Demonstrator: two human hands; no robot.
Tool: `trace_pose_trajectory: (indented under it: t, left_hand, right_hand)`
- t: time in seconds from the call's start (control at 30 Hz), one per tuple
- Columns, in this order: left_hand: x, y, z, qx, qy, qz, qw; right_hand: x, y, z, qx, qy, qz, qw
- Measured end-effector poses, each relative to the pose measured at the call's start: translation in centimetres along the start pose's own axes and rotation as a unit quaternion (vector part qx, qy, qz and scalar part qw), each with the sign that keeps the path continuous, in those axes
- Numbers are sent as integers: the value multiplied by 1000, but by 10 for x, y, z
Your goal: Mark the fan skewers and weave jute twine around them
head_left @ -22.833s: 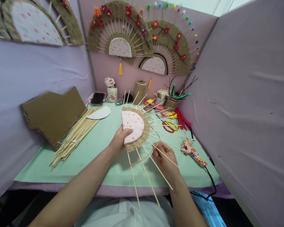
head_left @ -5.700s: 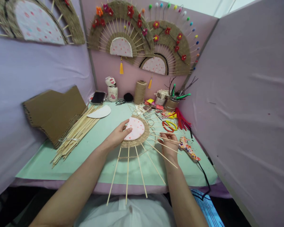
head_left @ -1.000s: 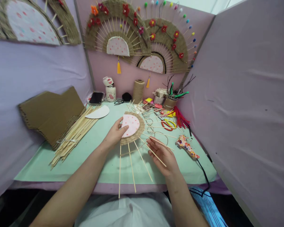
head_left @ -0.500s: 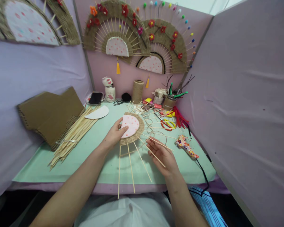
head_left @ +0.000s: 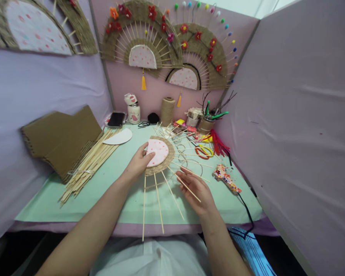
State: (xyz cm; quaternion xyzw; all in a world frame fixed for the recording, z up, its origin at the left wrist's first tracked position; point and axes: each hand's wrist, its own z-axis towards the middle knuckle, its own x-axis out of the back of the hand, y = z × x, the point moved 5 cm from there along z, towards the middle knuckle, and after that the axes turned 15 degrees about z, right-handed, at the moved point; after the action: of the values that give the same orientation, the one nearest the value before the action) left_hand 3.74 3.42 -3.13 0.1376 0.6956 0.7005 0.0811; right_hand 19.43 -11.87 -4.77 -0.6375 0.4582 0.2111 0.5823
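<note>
A half-round fan frame (head_left: 171,152), wrapped in jute twine with a pink dotted centre (head_left: 158,151), lies tilted over the table. My left hand (head_left: 139,161) grips its straight edge, thumb on the dotted face and fingers behind. Thin bamboo sticks (head_left: 158,203) spread outward from the rim. My right hand (head_left: 197,193) is among the lower-right sticks, palm up with curled fingers; one stick crosses in front of it. A strand of jute twine (head_left: 156,185) runs behind the lower sticks to its fingertips, where the pinch is partly hidden. Loose twine (head_left: 186,157) loops beneath the right-hand sticks.
At left lie cardboard (head_left: 63,138), a bundle of bamboo sticks (head_left: 89,165) and a white half-round card (head_left: 119,137). A twine spool (head_left: 168,111) stands at the back. Scissors (head_left: 203,152) and a patterned glue gun (head_left: 226,179) with a black cord are at right. Finished fans (head_left: 142,23) hang behind.
The fan frame and my left hand have shifted very slightly left. My right hand stays nearly in place among the sticks.
</note>
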Motion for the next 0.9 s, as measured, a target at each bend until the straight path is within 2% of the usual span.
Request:
trace_pose_trajectory:
  t: [0.43, 0.73, 0.9]
  left_hand:
    - [-2, 4, -2, -7, -31, 21, 999]
    - [3, 14, -5, 48, -9, -69, 996]
    - [1, 17, -7, 50, -22, -102, 993]
  right_hand:
    - [-4, -3, -2, 16, -19, 8, 1000]
    - [-8, -2, -5, 6, -1, 4, 1000]
    - [-16, -4, -9, 4, -28, 10, 1000]
